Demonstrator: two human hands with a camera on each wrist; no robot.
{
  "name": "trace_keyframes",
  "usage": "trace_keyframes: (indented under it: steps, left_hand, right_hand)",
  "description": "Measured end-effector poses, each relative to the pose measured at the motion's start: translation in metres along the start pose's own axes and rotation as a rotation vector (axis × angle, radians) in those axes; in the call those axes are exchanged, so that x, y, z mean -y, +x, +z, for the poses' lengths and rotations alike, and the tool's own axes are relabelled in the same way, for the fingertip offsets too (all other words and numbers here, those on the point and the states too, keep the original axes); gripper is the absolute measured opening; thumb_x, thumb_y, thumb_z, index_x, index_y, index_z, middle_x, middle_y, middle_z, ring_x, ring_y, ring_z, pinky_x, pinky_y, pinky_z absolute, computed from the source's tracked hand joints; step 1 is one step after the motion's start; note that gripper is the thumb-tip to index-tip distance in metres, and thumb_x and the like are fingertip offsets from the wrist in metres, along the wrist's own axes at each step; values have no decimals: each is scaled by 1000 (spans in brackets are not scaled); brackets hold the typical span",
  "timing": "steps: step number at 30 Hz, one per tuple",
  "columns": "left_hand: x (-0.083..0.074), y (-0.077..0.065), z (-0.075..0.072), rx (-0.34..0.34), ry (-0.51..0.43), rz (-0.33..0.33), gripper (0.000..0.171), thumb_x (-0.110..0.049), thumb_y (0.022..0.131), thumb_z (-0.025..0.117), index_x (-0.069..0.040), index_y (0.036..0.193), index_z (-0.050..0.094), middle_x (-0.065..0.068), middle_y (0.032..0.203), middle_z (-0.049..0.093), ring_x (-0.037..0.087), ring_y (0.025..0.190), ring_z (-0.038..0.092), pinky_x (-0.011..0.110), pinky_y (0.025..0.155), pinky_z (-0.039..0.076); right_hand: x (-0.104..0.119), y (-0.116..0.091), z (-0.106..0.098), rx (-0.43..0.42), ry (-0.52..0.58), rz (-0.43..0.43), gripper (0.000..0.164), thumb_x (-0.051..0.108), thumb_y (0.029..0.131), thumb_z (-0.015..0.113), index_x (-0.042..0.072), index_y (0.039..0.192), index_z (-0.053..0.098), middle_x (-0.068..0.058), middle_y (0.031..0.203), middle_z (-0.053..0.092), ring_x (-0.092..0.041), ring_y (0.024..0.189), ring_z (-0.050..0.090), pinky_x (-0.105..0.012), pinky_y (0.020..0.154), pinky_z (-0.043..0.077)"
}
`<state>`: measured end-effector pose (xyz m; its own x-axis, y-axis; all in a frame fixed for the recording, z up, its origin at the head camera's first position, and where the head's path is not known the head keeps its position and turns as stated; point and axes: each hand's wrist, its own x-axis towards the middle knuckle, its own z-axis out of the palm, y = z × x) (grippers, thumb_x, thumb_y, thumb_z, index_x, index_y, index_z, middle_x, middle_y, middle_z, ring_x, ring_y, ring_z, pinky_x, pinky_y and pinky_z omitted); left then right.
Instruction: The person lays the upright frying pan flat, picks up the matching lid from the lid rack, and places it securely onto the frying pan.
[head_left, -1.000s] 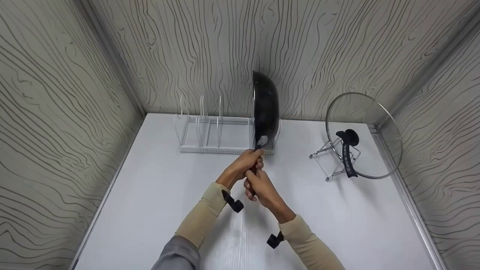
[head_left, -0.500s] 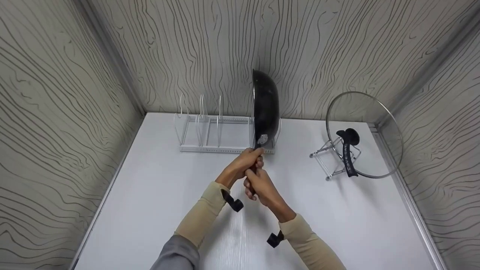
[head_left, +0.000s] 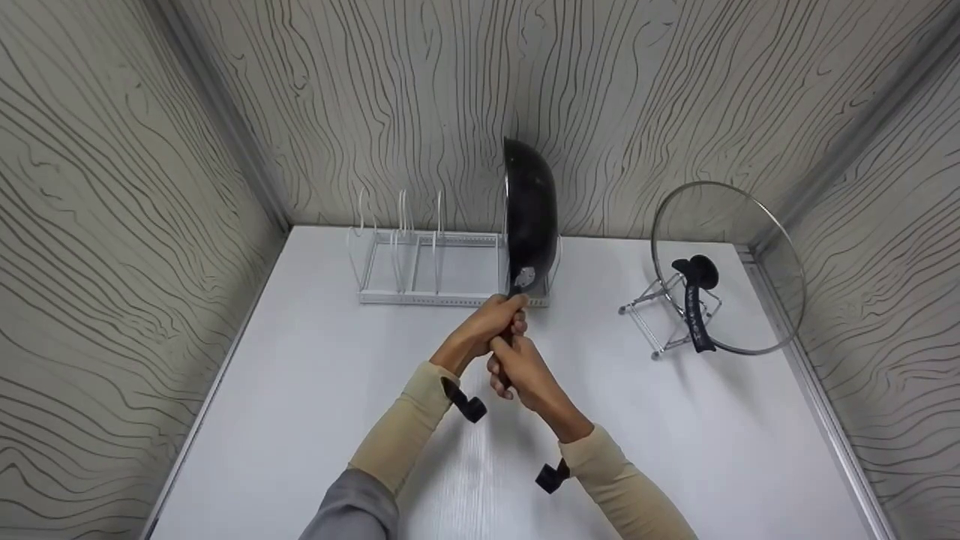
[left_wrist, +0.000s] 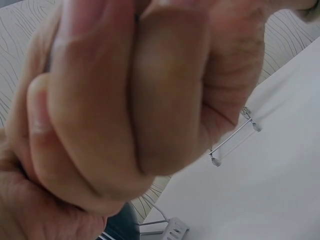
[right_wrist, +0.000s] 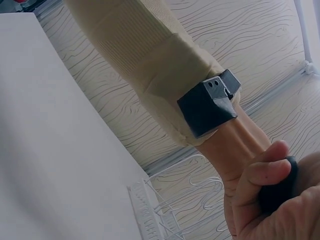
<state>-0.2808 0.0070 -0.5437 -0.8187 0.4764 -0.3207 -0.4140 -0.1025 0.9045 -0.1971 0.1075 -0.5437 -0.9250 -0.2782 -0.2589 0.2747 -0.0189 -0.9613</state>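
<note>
A black wok stands on its edge at the right end of a white wire rack, its open side facing left. My left hand grips its handle close to the bowl. Just behind it, my right hand is wrapped round the handle's rear part. In the left wrist view, curled fingers fill the picture and hide most of the handle. The right wrist view shows the black handle between the hands.
To the right, a glass lid with a black handle leans upright in a small metal stand. White wire dividers rise from the rack's left part. Wood-patterned walls enclose the white table at the back and sides.
</note>
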Motion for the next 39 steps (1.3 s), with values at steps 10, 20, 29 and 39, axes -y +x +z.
trace_keyframes:
  steps: [10,20,29,39]
  left_hand:
    - [-4,-1,0,0,28,4,43,-23,110,49,-14,67,50,-8,59,49,2,51,45,18,46,38]
    - [-5,-2,0,0,-4,5,41,-21,109,50,-14,69,50,-9,59,48,2,51,45,17,47,38]
    - [-10,-4,2,2,-26,8,39,-21,109,50,-14,70,50,-9,60,47,1,52,46,16,47,39]
    - [-20,-6,8,7,-21,42,42,-20,111,46,-14,69,48,-9,58,47,1,51,45,17,47,37]
  right_hand:
    - [3,1,0,15,15,-12,27,17,110,40,8,85,49,5,61,47,-5,40,46,-21,39,36]
    - [6,-1,1,28,22,-27,24,16,110,39,7,91,48,5,62,47,-6,40,46,-21,38,36]
    - [9,-2,1,32,8,-27,24,18,111,40,5,92,49,4,62,48,-5,40,47,-20,39,37]
    - [19,-6,1,9,-1,-45,26,17,110,41,6,88,49,5,60,48,-6,40,48,-21,37,39]
